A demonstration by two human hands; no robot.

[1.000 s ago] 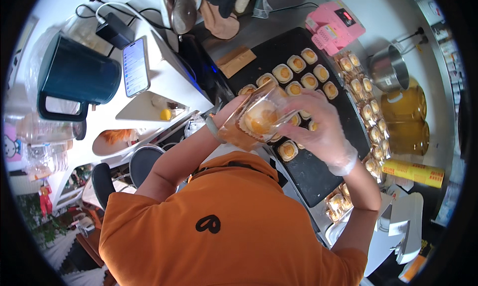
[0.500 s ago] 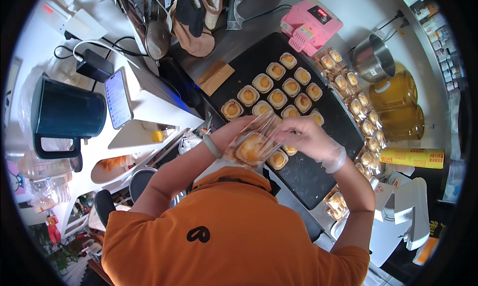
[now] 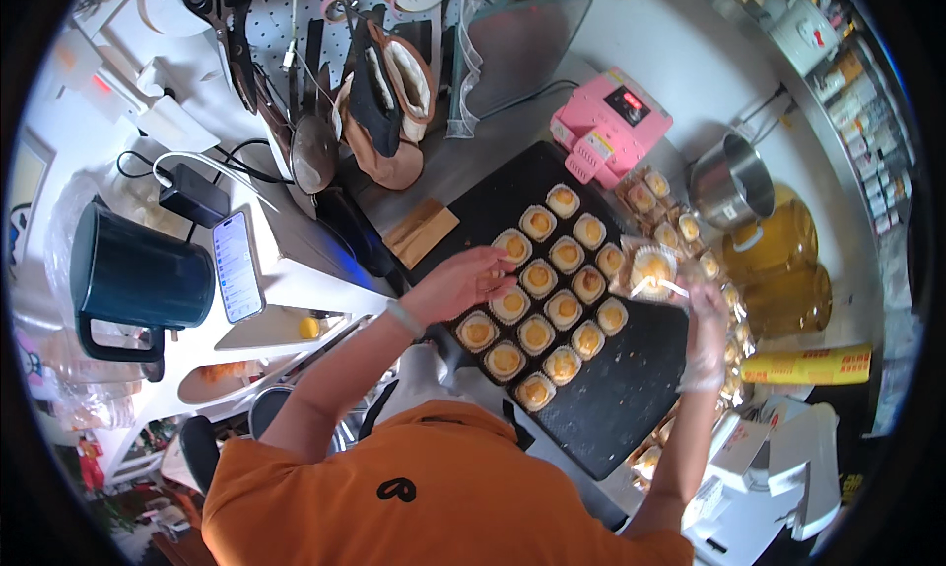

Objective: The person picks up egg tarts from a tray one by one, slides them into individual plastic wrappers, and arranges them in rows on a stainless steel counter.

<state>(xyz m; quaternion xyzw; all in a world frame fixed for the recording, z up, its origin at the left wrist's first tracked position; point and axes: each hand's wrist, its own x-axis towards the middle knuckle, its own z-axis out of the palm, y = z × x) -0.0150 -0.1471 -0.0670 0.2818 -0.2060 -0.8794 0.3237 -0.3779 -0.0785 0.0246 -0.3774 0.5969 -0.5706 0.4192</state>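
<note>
My right hand (image 3: 705, 320), in a clear glove, is closed on a clear-bagged pastry (image 3: 651, 268) over the right edge of the black baking tray (image 3: 611, 408). A thin white strip shows between its fingers and the bag. Over the tray's left side, my left hand (image 3: 463, 282) has its fingers loosely apart, with nothing visible in them. It is nearest to a round golden-topped pastry (image 3: 511, 245) in a pale paper cup. Several such pastries stand in rows on the tray. Wrapped pastries (image 3: 688, 229) line the counter along its right side.
Behind the tray sits a pink device (image 3: 611, 128) with a lit red display. A metal bowl (image 3: 731, 182), amber jugs (image 3: 788, 295), a yellow roll (image 3: 806, 365) and a white appliance (image 3: 788, 458) stand right. A phone (image 3: 237, 267) and dark green jug (image 3: 143, 275) are left.
The bagged pastry has gone from in front of my chest, between both hands, to the tray's right edge in my right hand. My left hand has let go. The view has shifted too.
</note>
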